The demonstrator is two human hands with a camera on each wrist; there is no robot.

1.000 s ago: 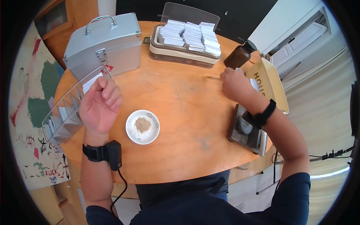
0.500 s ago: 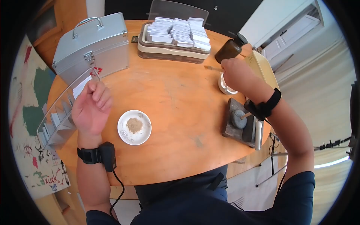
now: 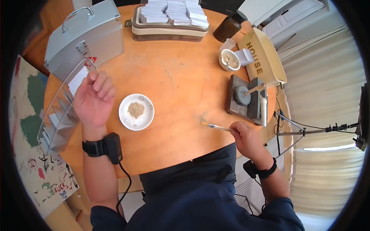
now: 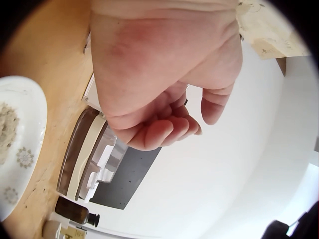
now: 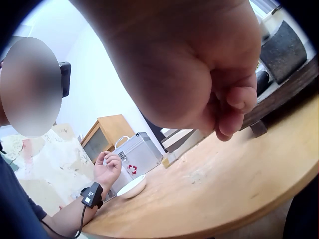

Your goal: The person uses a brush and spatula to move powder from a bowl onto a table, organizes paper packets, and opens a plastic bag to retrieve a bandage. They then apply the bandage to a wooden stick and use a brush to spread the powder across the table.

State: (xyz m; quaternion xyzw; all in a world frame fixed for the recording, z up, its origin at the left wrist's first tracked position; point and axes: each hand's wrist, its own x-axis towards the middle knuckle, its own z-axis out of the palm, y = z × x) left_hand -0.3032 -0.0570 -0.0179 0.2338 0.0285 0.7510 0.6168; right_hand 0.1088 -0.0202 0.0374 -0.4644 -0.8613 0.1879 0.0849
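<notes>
In the head view my right hand is at the table's front edge, its thumb and fingers pinching a slim brush. The brush points left, low over the wood, its tip beside a dusty grey smear. My left hand holds nothing; it is palm up with loosely bent fingers, as the left wrist view also shows. Just right of it is a white dish with a small heap of tan powder. A white mortar containing tan powder stands at the right.
A dark stone slab with a round grinding stone lies right. Behind are a brown bottle, a plastic cup and a yellow HOUSE bin. A silver case, clear rack and paper-packet box line the left and back.
My right hand has come from beside the mortar toward me with the brush, down to the front edge. The mortar and cup are now uncovered. The left hand stays put while the view tilts.
</notes>
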